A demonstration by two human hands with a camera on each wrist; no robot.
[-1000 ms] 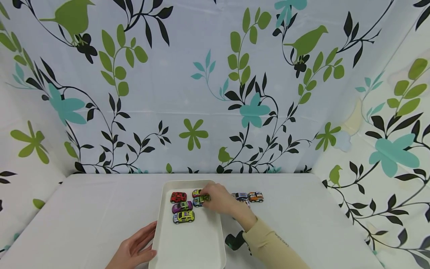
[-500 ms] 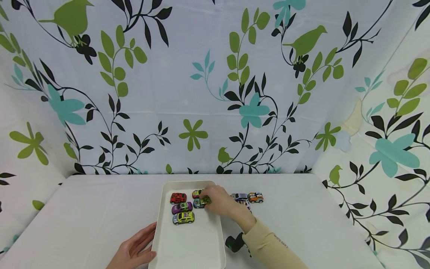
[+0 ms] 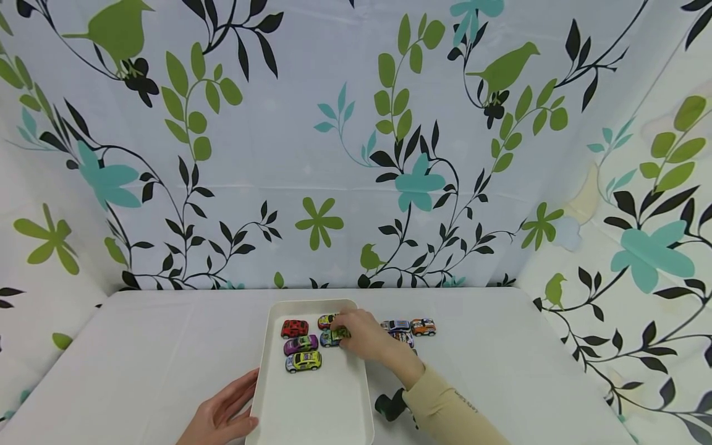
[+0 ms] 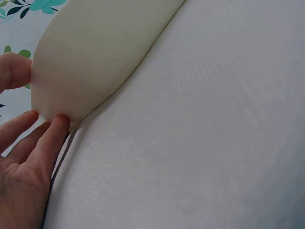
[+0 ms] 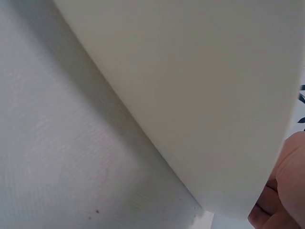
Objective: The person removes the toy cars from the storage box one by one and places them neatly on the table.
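Note:
A shallow cream tray [image 3: 311, 408] lies on the white table. My left hand [image 3: 222, 411] rests against its left side; in the left wrist view, straight fingers [image 4: 50, 143] touch the outer wall. My right hand [image 3: 364, 334] reaches over the right rim and pinches a blue-green toy car [image 3: 329, 339], partly covered by the fingertips. A yellow-and-red toy car [image 3: 326, 321] sits just behind it, half hidden. To the left are a red toy car [image 3: 294, 328], a purple one [image 3: 301, 344] and a yellow one [image 3: 303, 361]. In the right wrist view, the tray wall hides my fingertips.
Right of the tray, on the table [image 3: 473, 371], stand an orange toy car [image 3: 423, 327], a silver-and-dark one [image 3: 396, 325] and another toy car [image 3: 404, 338] partly behind my right forearm. A black device [image 3: 390, 405] sits at my right wrist. A patterned cloth [image 3: 356, 154] hangs behind.
My right hand stays at the blue-green car, shifting it very slightly toward me. My left hand and the tray keep their places.

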